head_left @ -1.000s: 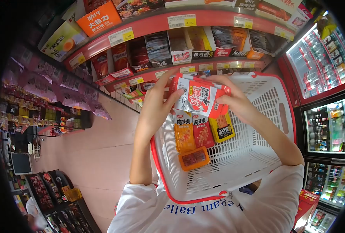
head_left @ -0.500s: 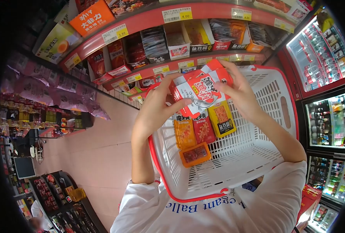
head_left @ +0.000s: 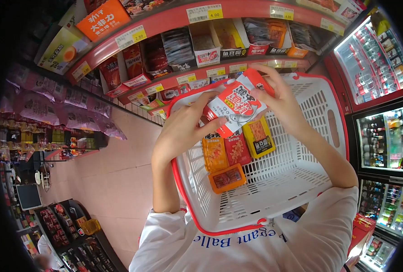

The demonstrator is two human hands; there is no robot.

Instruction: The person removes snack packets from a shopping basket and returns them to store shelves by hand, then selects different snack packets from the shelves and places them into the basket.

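Observation:
Above the white shopping basket [head_left: 296, 206], both hands grip a red-and-white snack packet [head_left: 238, 102] printed with Chinese characters. My left hand [head_left: 183, 127] pinches its lower left side, thumb on the front. At the upper right, my right hand [head_left: 280, 99] is closed on the packet, thumb also on the front. More red packaging shows behind it; I cannot tell whether that is a second packet. Inside the basket lie an orange packet [head_left: 215, 153], a red packet [head_left: 238, 152], a yellow packet [head_left: 258, 138] and a small orange pack [head_left: 227, 178].
Shelves [head_left: 165, 22] of boxed snacks with price tags curve across the front. Glass-door drink fridges [head_left: 385, 140] line the right. Purple bags [head_left: 51, 106] hang at left beside the tiled floor [head_left: 106, 181]. A dark display rack [head_left: 72, 231] stands at lower left.
The packet has turned in my hands, its right end tilting upward. My fingers have shifted slightly around it. The packs in the basket lie as before.

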